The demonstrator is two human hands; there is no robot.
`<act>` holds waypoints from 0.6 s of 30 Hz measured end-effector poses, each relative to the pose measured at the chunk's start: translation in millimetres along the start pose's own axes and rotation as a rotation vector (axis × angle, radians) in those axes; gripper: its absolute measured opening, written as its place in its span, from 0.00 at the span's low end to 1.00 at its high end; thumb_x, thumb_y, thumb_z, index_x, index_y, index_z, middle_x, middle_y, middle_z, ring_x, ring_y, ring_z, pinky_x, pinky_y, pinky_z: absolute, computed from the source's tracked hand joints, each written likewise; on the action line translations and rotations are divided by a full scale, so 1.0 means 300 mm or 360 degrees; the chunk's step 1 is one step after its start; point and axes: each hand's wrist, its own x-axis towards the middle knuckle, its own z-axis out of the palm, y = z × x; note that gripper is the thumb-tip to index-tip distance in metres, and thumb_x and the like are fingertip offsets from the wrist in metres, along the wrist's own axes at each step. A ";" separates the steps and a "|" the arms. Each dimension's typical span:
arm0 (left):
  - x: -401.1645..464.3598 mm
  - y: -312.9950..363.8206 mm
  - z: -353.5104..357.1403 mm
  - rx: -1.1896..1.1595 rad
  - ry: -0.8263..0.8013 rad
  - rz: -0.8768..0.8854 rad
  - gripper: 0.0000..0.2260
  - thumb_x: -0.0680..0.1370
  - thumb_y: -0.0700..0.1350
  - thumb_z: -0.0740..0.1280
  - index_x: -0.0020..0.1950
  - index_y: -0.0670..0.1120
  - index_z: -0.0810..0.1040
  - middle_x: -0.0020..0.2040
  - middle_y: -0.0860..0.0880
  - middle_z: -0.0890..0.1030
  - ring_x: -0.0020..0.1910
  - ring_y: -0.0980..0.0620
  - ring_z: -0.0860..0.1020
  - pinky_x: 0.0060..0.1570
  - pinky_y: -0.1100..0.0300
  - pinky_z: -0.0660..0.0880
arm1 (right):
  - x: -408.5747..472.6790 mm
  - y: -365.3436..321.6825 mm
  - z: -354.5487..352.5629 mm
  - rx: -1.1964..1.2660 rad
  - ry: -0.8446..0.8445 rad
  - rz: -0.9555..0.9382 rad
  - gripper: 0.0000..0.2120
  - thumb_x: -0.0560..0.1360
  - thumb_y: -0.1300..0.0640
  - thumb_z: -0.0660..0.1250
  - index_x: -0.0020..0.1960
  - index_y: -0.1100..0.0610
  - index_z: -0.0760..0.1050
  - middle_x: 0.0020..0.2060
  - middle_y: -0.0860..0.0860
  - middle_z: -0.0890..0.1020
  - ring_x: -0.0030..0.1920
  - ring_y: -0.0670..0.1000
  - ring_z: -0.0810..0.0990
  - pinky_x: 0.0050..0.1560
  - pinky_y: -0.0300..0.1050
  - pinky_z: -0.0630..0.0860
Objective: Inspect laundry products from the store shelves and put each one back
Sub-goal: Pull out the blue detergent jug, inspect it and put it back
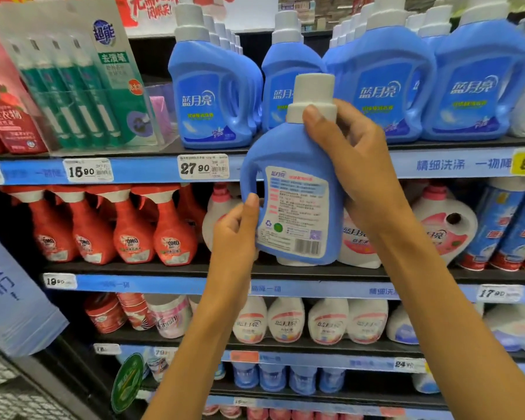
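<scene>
I hold a blue detergent bottle with a white cap upright in front of the shelves, its back label and barcode turned toward me. My right hand grips its upper right side, thumb at the neck just below the cap. My left hand holds the lower left edge near the handle, thumb on the label side. The bottle hangs in the air before the top shelf's edge.
Matching blue bottles fill the top shelf, with a gap behind the held one. Stain-pen packs hang at upper left. Red spray bottles and white-pink bottles stand one shelf down. Lower shelves carry more bottles.
</scene>
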 end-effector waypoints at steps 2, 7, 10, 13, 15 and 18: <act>0.007 -0.022 0.014 -0.0083 0.0045 -0.0017 0.16 0.80 0.55 0.58 0.40 0.57 0.84 0.47 0.51 0.86 0.49 0.51 0.83 0.52 0.47 0.79 | -0.004 0.010 -0.004 0.0057 -0.0069 0.0082 0.11 0.76 0.52 0.65 0.55 0.57 0.77 0.47 0.53 0.83 0.48 0.50 0.82 0.49 0.43 0.78; 0.001 -0.051 0.024 -0.0291 -0.0107 -0.0223 0.14 0.75 0.58 0.60 0.42 0.58 0.85 0.47 0.53 0.86 0.47 0.57 0.84 0.42 0.64 0.78 | -0.006 0.044 -0.021 0.0671 -0.0356 0.0481 0.20 0.77 0.47 0.59 0.62 0.58 0.74 0.54 0.54 0.81 0.55 0.53 0.79 0.57 0.47 0.76; -0.006 -0.072 0.047 -0.0264 -0.0151 -0.0328 0.15 0.75 0.59 0.59 0.44 0.58 0.85 0.50 0.52 0.85 0.51 0.55 0.83 0.51 0.57 0.77 | -0.005 0.059 -0.008 0.0828 -0.0363 0.0551 0.20 0.75 0.48 0.59 0.60 0.59 0.75 0.52 0.55 0.82 0.58 0.60 0.77 0.60 0.51 0.75; -0.018 -0.080 0.067 -0.0152 -0.0074 -0.0313 0.17 0.79 0.59 0.55 0.54 0.54 0.81 0.54 0.52 0.84 0.54 0.54 0.82 0.56 0.53 0.76 | -0.013 0.056 0.003 0.0804 -0.0256 0.0532 0.14 0.72 0.50 0.63 0.51 0.58 0.78 0.43 0.55 0.81 0.43 0.53 0.79 0.44 0.45 0.78; -0.032 -0.072 0.074 -0.0031 -0.0012 -0.0186 0.22 0.78 0.60 0.55 0.64 0.50 0.75 0.60 0.50 0.81 0.60 0.52 0.79 0.62 0.49 0.74 | -0.015 0.051 0.007 0.0708 -0.0121 0.0488 0.13 0.70 0.51 0.66 0.48 0.59 0.77 0.41 0.56 0.79 0.37 0.50 0.78 0.39 0.42 0.77; -0.053 -0.060 0.069 -0.0044 -0.0227 0.0053 0.30 0.75 0.66 0.60 0.71 0.49 0.69 0.66 0.48 0.77 0.65 0.49 0.75 0.64 0.49 0.73 | -0.009 0.044 0.007 0.0546 0.0064 0.0366 0.14 0.71 0.50 0.68 0.50 0.59 0.76 0.39 0.53 0.78 0.37 0.48 0.77 0.39 0.42 0.76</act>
